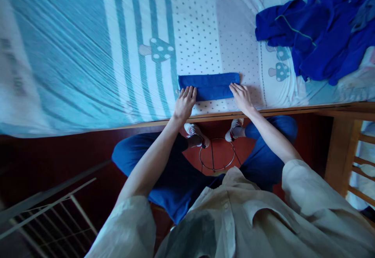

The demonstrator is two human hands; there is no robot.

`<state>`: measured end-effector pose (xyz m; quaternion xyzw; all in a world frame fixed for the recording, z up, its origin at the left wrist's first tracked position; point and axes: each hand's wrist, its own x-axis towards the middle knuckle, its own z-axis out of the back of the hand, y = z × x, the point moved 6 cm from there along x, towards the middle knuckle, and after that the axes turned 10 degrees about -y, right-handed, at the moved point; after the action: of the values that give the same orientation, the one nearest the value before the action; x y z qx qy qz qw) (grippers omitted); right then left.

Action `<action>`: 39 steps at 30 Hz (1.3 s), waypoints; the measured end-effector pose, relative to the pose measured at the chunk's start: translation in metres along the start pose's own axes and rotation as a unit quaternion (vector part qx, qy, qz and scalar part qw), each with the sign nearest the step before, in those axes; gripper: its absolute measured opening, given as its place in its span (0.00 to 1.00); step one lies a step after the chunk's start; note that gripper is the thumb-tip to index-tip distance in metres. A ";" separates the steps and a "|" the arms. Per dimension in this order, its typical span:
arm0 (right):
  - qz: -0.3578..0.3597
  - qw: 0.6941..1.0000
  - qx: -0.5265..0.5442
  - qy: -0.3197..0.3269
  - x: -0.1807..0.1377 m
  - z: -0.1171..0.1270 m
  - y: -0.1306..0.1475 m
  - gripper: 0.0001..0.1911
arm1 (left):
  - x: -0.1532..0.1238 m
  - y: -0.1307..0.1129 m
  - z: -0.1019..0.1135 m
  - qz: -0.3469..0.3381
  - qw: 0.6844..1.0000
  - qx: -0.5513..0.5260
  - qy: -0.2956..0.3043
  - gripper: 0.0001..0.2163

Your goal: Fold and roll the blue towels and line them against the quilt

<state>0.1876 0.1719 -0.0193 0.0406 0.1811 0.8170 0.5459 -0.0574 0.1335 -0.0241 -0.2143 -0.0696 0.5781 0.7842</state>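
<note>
A folded blue cloth [213, 88] lies as a narrow strip near the bed's front edge, with a crease or layer edge along its length. My left hand [186, 101] is on its near left end, fingers together and curled over the fabric. At the right end, my right hand [241, 96] has its fingertips on the same layer edge. Both hands appear closed on the cloth, though the thumbs are hidden beneath.
The bed [196, 27] has a patterned teal and white sheet and a wooden edge [211, 116]. A crumpled dark blue garment [319, 35] lies at the far right. Below are a round metal frame [216, 169], a wooden bed post [343, 152] and a white metal rack [58, 215].
</note>
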 end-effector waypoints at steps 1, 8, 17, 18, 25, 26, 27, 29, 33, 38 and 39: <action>-0.003 1.000 -0.001 0.001 0.001 0.001 -0.001 0.31 | 0.001 0.000 0.001 -0.001 1.000 0.004 0.007 0.37; -0.010 0.998 -0.006 0.061 -0.001 0.012 -0.003 0.29 | 0.001 0.000 0.016 -0.011 0.994 0.049 0.099 0.33; -0.025 0.992 -0.016 0.121 -0.003 0.026 -0.005 0.29 | 0.002 0.006 0.017 0.011 0.981 0.078 0.178 0.33; -0.027 0.992 -0.014 0.122 -0.003 0.026 -0.006 0.29 | 0.002 0.006 0.017 0.013 0.981 0.075 0.177 0.33; -0.037 0.995 0.034 0.082 0.001 0.035 -0.020 0.25 | 0.002 0.023 0.015 0.044 0.991 0.026 0.126 0.28; -0.040 0.996 0.042 0.072 0.001 0.037 -0.023 0.24 | 0.002 0.026 0.015 0.044 0.992 0.018 0.117 0.27; -0.044 0.996 0.048 0.062 0.002 0.039 -0.026 0.24 | 0.003 0.029 0.016 0.044 0.993 0.009 0.106 0.26; -0.053 0.996 0.056 0.045 0.003 0.042 -0.032 0.24 | 0.004 0.034 0.020 0.044 0.996 -0.011 0.076 0.25; -0.064 0.996 0.063 0.021 0.006 0.040 -0.038 0.26 | 0.006 0.041 0.031 0.059 0.997 -0.040 0.005 0.22; -0.093 0.993 0.064 0.029 0.009 0.032 -0.042 0.26 | 0.008 0.043 0.035 0.090 0.994 -0.045 -0.041 0.19; -0.100 0.992 0.065 0.031 0.010 0.030 -0.042 0.26 | 0.008 0.043 0.034 0.097 0.993 -0.046 -0.046 0.18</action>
<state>0.2291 0.2025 -0.0066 0.0324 0.2538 0.7459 0.6150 -0.1044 0.1603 -0.0125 -0.2286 -0.1112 0.6568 0.7099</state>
